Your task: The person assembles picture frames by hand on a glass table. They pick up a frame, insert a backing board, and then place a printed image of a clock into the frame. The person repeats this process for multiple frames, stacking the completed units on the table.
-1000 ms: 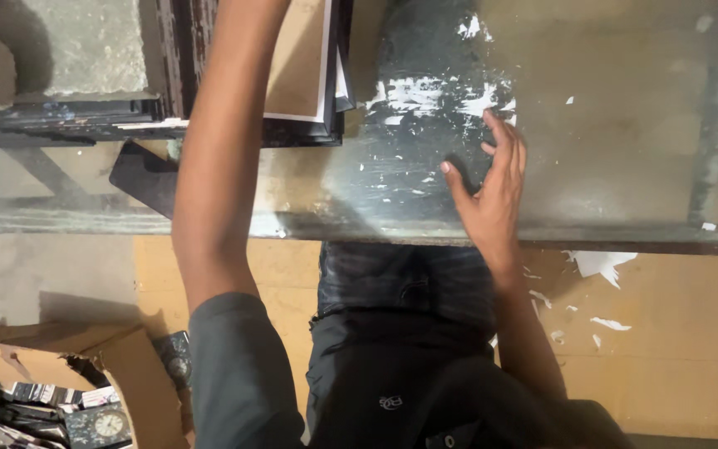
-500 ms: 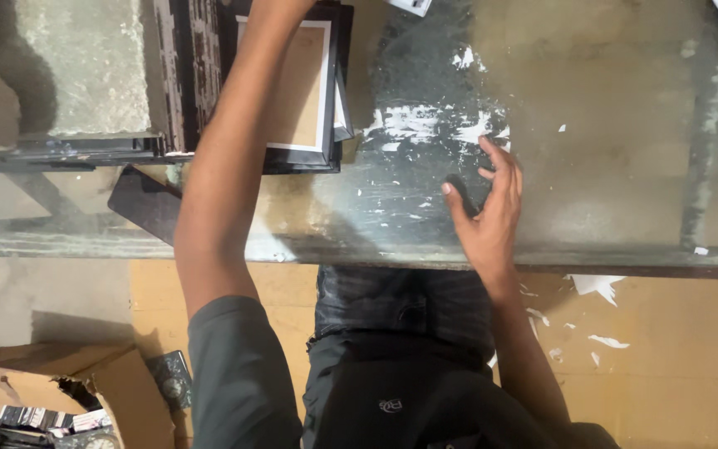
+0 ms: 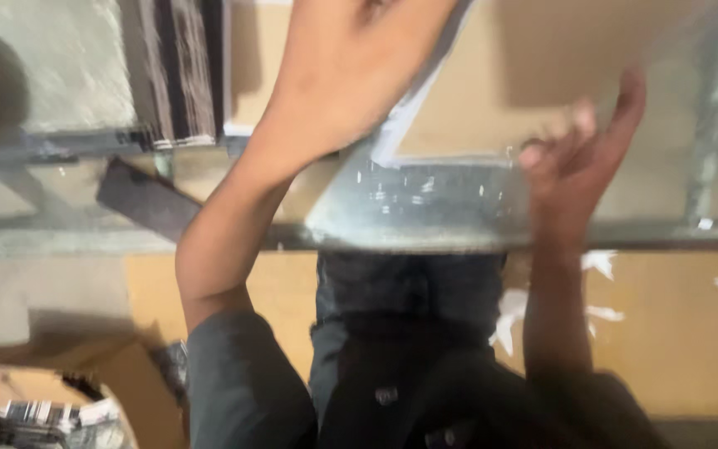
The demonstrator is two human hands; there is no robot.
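Observation:
The view is blurred by motion. My left hand (image 3: 351, 75) is at the top centre, gripping a large tan board with a white edge (image 3: 533, 75) that hangs tilted over the glass tabletop (image 3: 425, 208). My right hand (image 3: 579, 158) is lifted off the glass with its fingers apart. Those fingers meet the board's lower right edge. Whether they grip it I cannot tell. My dark trousers show beneath the glass.
A stack of dark frames (image 3: 176, 75) lies at the back left of the table. A dark strip (image 3: 147, 199) shows under the glass. An open cardboard box (image 3: 43, 399) with printed items sits on the floor at lower left. White scraps (image 3: 604, 266) lie on the tan floor.
My left hand has pulled a tan board off the stack toward me and to the right. My right hand has lifted off the glass and risen to the board's edge.

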